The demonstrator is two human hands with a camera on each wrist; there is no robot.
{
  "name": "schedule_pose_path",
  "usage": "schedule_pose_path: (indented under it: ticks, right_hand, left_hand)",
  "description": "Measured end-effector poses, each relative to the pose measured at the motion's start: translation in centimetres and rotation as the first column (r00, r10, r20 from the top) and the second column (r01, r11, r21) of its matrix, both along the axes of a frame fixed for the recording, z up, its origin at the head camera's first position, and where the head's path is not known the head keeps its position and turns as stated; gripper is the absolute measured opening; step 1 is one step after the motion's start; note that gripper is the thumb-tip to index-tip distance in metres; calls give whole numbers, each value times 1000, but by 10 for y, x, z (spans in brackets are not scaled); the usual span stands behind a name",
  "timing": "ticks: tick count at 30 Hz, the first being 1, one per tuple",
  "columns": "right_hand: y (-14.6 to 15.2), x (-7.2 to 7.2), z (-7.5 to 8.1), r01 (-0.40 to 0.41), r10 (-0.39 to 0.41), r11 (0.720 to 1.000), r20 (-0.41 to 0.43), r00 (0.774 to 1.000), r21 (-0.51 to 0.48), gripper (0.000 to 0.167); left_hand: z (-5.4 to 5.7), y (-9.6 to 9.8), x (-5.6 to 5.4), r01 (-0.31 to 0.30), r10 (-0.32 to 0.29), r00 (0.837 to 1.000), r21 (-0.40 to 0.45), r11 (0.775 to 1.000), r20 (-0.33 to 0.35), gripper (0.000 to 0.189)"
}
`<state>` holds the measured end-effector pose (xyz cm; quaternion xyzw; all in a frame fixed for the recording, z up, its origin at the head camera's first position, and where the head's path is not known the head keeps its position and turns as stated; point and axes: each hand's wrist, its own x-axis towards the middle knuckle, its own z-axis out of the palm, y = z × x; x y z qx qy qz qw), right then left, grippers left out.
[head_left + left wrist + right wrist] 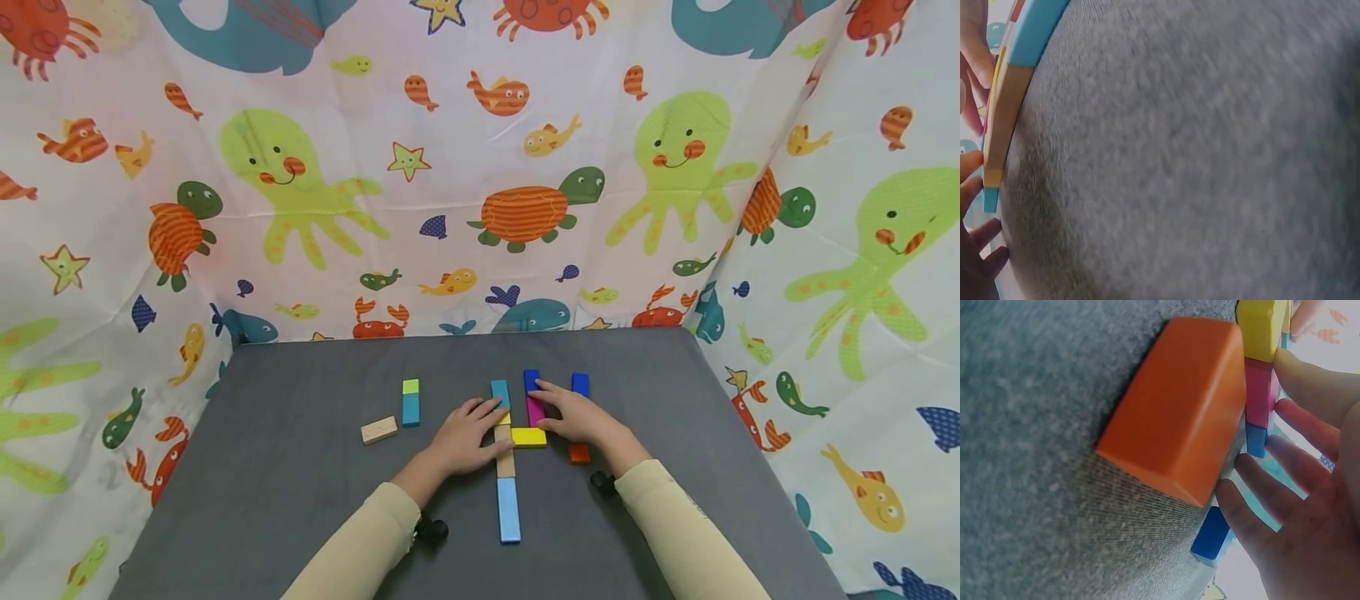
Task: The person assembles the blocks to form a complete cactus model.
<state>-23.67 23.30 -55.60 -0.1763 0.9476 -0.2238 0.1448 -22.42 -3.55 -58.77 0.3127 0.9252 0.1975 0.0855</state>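
My left hand point(467, 437) lies along the left side of a column of blocks, its fingertips over a teal block point(499, 388) and its thumb on a plain wooden block point(506, 464). A light blue block point(508, 510) continues the column towards me. A yellow block point(530, 437) lies crosswise against the column. My right hand point(581, 415) has its fingers spread and fairly straight, with fingertips at a magenta block point(534, 411) and a dark blue block point(532, 379). Its thumb point(1304, 378) touches near where the yellow and magenta blocks meet.
An orange block point(1175, 406) lies just below my right hand, and another blue block point(580, 383) lies beyond it. Off to the left are a green-and-teal pair point(411, 408) and a loose wooden block point(378, 430). A patterned curtain point(450, 208) borders the grey table point(315, 467).
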Motion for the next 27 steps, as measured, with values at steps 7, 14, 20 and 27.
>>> schedule_pose_path:
  ticks: [7,14,20,27]
  right_hand:
    - [0,0,-2,7,-7,1000,18,1000,1,64]
    - [1,0,-1,-2,3,1000,15,1000,-5,63]
    - [2,0,-1,3,-3,1000,9,1000,-5,62]
    - [3,0,-1,1,-1,999,-24,1000,-37,62]
  left_hand:
    - [1,-1,-3,-12,12,999,14,1000,32,70]
    - [-2,-6,1,3,-5,999,57,998,44,83]
    - [-1,-8,11,60,-62,996,29,998,68,106]
    - [-3,-7,16,88,-85,995,-54,995,61,116]
